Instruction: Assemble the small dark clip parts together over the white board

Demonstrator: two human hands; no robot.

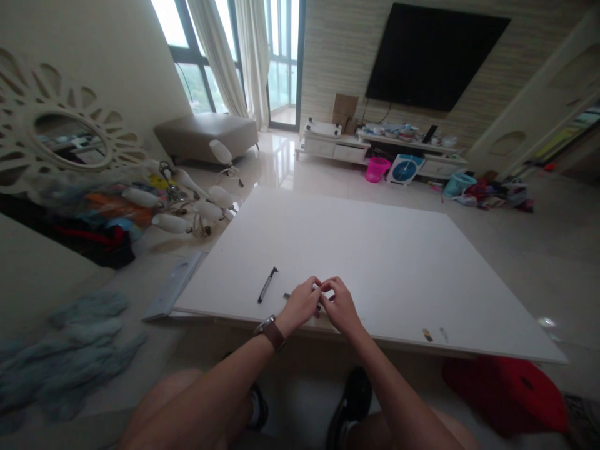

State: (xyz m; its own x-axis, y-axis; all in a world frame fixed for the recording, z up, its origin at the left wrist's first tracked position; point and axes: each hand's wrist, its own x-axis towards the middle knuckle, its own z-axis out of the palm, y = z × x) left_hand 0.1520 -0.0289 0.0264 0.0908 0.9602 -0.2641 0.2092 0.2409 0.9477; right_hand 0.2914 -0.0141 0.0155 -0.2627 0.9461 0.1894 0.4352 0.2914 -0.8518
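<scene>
Over the front edge of a white board [356, 244], my left hand [304, 299] and my right hand [338, 302] meet at the fingertips. Both are closed in a pinch around something small, mostly hidden by the fingers. A dark bit [319, 307] shows just below them, but I cannot make out its kind. Beside my left hand lies a small dark grey piece [286, 295]. Farther left rests a slim tool with a grey handle and black ends [267, 285]. A small brown-and-black item [427, 334] and a pale, slender item [443, 334] lie near the front edge at right.
Left of the board stands a lamp fixture with several white shades [206, 209]. A red object [509, 394] sits below the right front corner. Beyond the board are a pink basket [376, 170], a blue-and-white box fan [404, 169] and a low TV cabinet [332, 150].
</scene>
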